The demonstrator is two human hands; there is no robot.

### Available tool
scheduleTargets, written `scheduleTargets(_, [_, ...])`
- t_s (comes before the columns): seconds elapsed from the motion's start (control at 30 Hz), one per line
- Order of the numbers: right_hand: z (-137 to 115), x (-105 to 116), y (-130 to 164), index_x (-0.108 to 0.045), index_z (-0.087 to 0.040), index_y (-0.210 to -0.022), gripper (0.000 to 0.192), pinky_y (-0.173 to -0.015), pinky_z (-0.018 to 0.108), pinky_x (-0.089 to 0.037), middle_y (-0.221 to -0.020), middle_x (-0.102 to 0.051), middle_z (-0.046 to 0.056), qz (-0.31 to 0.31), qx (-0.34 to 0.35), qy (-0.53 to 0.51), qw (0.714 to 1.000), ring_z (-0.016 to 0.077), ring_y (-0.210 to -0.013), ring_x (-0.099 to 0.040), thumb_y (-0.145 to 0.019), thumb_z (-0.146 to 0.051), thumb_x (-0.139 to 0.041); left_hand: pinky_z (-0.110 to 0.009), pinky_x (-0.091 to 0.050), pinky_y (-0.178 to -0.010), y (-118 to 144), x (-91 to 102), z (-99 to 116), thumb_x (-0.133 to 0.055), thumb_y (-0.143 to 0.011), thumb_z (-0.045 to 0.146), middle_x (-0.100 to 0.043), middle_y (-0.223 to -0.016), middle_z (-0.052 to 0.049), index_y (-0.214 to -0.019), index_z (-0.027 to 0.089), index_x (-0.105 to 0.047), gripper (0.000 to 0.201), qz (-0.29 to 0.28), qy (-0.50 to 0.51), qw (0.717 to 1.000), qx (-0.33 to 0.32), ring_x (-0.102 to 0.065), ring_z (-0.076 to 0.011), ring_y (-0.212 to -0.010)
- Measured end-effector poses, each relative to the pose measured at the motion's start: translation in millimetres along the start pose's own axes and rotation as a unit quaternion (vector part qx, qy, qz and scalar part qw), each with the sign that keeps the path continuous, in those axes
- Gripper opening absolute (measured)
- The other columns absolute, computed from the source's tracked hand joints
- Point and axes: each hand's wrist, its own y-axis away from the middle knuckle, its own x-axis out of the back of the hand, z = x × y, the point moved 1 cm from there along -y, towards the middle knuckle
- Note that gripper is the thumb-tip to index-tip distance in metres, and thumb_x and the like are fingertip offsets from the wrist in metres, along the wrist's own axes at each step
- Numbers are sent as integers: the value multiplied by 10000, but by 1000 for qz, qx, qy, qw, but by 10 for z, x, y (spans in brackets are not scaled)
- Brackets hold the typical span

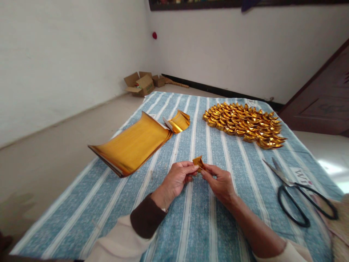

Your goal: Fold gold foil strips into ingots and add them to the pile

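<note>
Between my two hands, above the middle of the striped cloth, is a small folded piece of gold foil paper. My left hand pinches its left side with thumb and fingers. From the other side my right hand grips its right edge, fingertips pressed together. The piece stands up in a pointed shape, and its lower part is partly hidden by the fingers. A stack of large gold foil sheets lies to the left with curled edges. Just beyond it rests a smaller pile of cut gold foil pieces.
Many folded gold foil ingots sit packed together at the back right. Open scissors with black handles lie at the right. The blue-and-white striped cloth covers the table. On the floor behind stands an open cardboard box.
</note>
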Motion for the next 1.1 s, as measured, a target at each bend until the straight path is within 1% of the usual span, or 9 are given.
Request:
scheduleTargets(0.17, [-3, 3, -2, -766, -207, -993, 214, -628, 254, -549, -858, -776, 38, 3, 4, -4, 1000, 162, -651, -698, -846, -299, -642, -154, -294, -428, 2, -10, 6, -723, -694, 93, -625, -574, -25, -673, 95, -703, 29, -7, -17, 1000, -9, -541, -63, -499])
scheduleTargets(0.33, [9, 7, 4, -766, -221, -1000, 210, -659, 265, -560, -907, -777, 40, -11, -11, -12, 1000, 176, -715, -717, -857, -303, -636, -150, -272, -405, 12, -5, 23, -687, -750, 104, -664, -585, -55, -699, 97, -702, 54, -21, -41, 999, -6, -562, -64, -481])
scheduleTargets(0.53, [13, 4, 2, -758, -236, -1039, 229, -716, 290, -574, -965, -775, 41, -19, -26, -28, 999, 195, -789, -733, -869, -325, -633, -139, -241, -373, 19, -10, 26, -712, -741, 110, -687, -613, -71, -698, 103, -681, 53, -26, -18, 1000, 0, -645, -98, -548])
scheduleTargets(0.67, [8, -5, -1, -760, -238, -1034, 228, -704, 287, -571, -952, -776, 41, -18, -25, -24, 999, 195, -779, -731, -872, -336, -633, -141, -230, -355, 26, -11, 24, -720, -732, 105, -672, -576, -57, -684, 105, -666, 72, -21, -12, 1000, -1, -623, -90, -491])
scheduleTargets(0.83, [7, -8, 1, -756, -239, -1049, 237, -710, 283, -567, -961, -774, 43, -27, -22, -24, 999, 194, -781, -731, -876, -344, -632, -148, -252, -355, 30, -24, 28, -680, -752, 97, -656, -532, -48, -669, 105, -662, 86, -13, -25, 999, -16, -570, -71, -415])
scheduleTargets(1.0, [-2, 6, -7, -770, -217, -983, 220, -693, 282, -567, -931, -774, 54, -27, -20, 2, 999, 204, -776, -731, -872, -346, -631, -149, -290, -377, 43, -36, 21, -694, -745, 114, -660, -540, -45, -671, 110, -663, 81, -15, -29, 999, -31, -582, -74, -435])
scheduleTargets(1.1, [-3, 10, -8, -768, -215, -995, 224, -691, 279, -568, -925, -774, 53, -26, -12, 10, 1000, 201, -771, -730, -877, -338, -623, -150, -291, -382, 47, -38, 14, -693, -746, 123, -669, -553, -52, -681, 111, -659, 74, -14, -23, 999, -27, -603, -86, -462])
